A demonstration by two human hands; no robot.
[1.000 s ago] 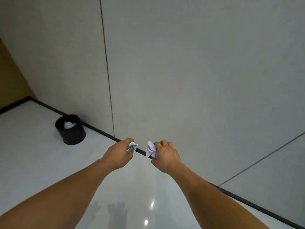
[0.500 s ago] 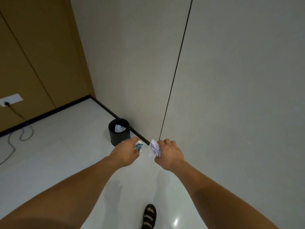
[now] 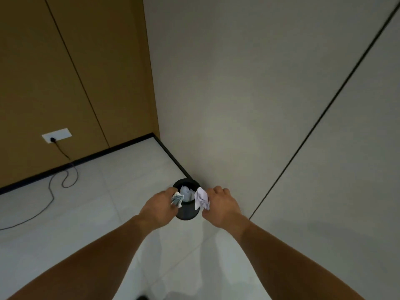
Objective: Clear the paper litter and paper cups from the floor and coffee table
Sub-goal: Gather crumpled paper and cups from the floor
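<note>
At frame centre the left hand (image 3: 159,210) has its grip curled round a greenish paper wad (image 3: 177,199), its print too blurred to read. The right hand (image 3: 223,207) pinches a white paper wad (image 3: 201,198). Both wads overlap the rim of the black bin (image 3: 187,213), which stands on the floor (image 3: 86,208) against the dark skirting (image 3: 173,159). A cable (image 3: 52,191) trails at the left.

- left hand (image 3: 159,210) and right hand (image 3: 223,207): bare.
- left forearm (image 3: 97,256) and right forearm (image 3: 292,256): bare along their whole visible length.
- footwear tip (image 3: 141,297): dark, at lower edge; kind unclear.
</note>
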